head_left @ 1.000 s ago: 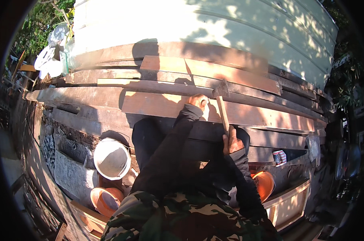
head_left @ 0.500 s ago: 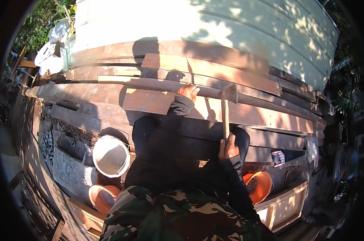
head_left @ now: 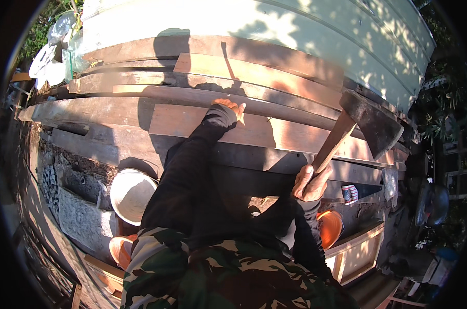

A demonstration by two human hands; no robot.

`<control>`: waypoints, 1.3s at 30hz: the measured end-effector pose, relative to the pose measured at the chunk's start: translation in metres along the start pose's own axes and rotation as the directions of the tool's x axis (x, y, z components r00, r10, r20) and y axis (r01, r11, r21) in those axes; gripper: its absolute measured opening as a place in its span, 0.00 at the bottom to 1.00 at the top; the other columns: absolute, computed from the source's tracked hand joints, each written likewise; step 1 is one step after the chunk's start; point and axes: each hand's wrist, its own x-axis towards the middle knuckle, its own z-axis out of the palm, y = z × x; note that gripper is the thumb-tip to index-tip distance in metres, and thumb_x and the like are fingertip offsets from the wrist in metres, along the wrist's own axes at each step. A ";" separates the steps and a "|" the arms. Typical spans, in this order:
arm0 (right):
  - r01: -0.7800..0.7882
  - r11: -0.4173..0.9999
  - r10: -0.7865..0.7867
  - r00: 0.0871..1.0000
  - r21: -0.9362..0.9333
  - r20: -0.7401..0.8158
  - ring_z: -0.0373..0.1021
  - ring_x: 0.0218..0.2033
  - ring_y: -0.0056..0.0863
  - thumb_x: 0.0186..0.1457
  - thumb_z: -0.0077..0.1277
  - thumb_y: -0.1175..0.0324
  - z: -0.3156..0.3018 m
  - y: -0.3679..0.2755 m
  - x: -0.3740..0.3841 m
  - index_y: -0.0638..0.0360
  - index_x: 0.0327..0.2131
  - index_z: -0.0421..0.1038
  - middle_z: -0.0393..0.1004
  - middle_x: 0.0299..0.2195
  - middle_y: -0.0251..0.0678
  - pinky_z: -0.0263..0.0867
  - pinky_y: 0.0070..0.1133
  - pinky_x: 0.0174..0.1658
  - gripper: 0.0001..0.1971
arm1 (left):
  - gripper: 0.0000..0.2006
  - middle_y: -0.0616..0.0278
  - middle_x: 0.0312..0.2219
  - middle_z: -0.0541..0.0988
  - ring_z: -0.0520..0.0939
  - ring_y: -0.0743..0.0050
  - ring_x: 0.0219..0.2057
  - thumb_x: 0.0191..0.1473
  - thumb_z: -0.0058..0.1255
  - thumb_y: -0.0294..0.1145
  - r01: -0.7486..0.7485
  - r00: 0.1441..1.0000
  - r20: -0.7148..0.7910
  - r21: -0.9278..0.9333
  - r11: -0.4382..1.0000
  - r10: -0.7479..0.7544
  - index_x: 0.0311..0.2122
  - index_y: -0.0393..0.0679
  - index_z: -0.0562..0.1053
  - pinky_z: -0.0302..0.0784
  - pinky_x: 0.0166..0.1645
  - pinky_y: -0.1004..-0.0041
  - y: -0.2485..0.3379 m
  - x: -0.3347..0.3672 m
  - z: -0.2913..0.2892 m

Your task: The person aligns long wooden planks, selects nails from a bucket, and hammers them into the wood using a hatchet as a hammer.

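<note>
Axe, one, gripped by right hand; left hand curled over plank, hold unclear; two orange buckets.

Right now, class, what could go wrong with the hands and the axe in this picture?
1. The left hand is bare and close over the board, so a misjudged swing of the axe might hit it.
2. Only the right hand grips the axe, by its wooden handle; it could twist or slip.
3. Shadows fall across the board, perhaps making distances harder to judge.
</note>
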 end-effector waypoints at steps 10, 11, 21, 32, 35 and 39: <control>0.250 0.921 -0.288 0.954 -0.299 -0.089 0.66 0.11 0.38 0.58 0.45 0.69 0.006 -0.010 0.017 0.69 0.40 0.57 0.67 0.13 0.43 0.60 0.25 0.15 0.13 | 0.19 0.68 0.45 0.76 0.73 0.68 0.50 0.61 0.26 0.40 -0.042 0.963 0.266 0.018 0.999 0.036 0.46 0.53 0.73 0.63 0.55 0.65 0.005 -0.013 -0.042; 0.051 0.998 -0.054 0.995 -0.048 -0.081 0.64 0.10 0.31 0.58 0.43 0.68 -0.001 -0.025 0.024 0.69 0.39 0.57 0.65 0.12 0.39 0.58 0.22 0.15 0.13 | 0.19 0.68 0.45 0.76 0.73 0.69 0.50 0.61 0.27 0.41 -0.053 0.964 0.260 0.010 0.999 0.049 0.46 0.54 0.73 0.63 0.55 0.65 0.005 -0.013 -0.040; -0.210 0.975 0.219 0.964 -0.073 0.152 0.67 0.13 0.30 0.57 0.46 0.65 0.009 0.006 -0.005 0.63 0.39 0.62 0.67 0.16 0.39 0.61 0.22 0.18 0.12 | 0.17 0.76 0.46 0.74 0.72 0.78 0.49 0.58 0.32 0.48 -0.036 0.971 0.237 0.002 0.999 0.034 0.45 0.58 0.72 0.61 0.55 0.71 0.004 -0.012 -0.022; -0.054 0.998 0.062 0.941 -0.031 0.334 0.70 0.15 0.42 0.55 0.48 0.68 0.022 0.002 -0.020 0.62 0.32 0.61 0.71 0.16 0.46 0.62 0.30 0.17 0.09 | 0.18 0.69 0.42 0.77 0.75 0.73 0.46 0.58 0.30 0.44 0.008 0.985 0.175 0.029 1.000 -0.013 0.40 0.54 0.75 0.65 0.52 0.70 -0.002 0.005 -0.006; -0.095 0.984 0.124 0.973 0.150 -0.195 0.59 0.08 0.20 0.55 0.48 0.72 0.034 0.017 0.000 0.64 0.20 0.62 0.60 0.09 0.33 0.53 0.18 0.11 0.12 | 0.18 0.69 0.42 0.78 0.76 0.70 0.45 0.58 0.30 0.42 -0.010 0.984 0.176 -0.012 1.000 0.012 0.39 0.53 0.76 0.66 0.52 0.69 0.001 -0.003 -0.020; 0.112 0.893 -0.035 0.983 -0.436 0.180 0.60 0.08 0.19 0.56 0.44 0.71 0.038 0.042 -0.030 0.63 0.23 0.63 0.60 0.08 0.32 0.54 0.17 0.11 0.10 | 0.19 0.63 0.31 0.80 0.79 0.65 0.35 0.57 0.32 0.42 -0.150 0.977 -0.162 -0.082 0.985 0.136 0.31 0.47 0.77 0.69 0.45 0.67 -0.002 -0.004 0.006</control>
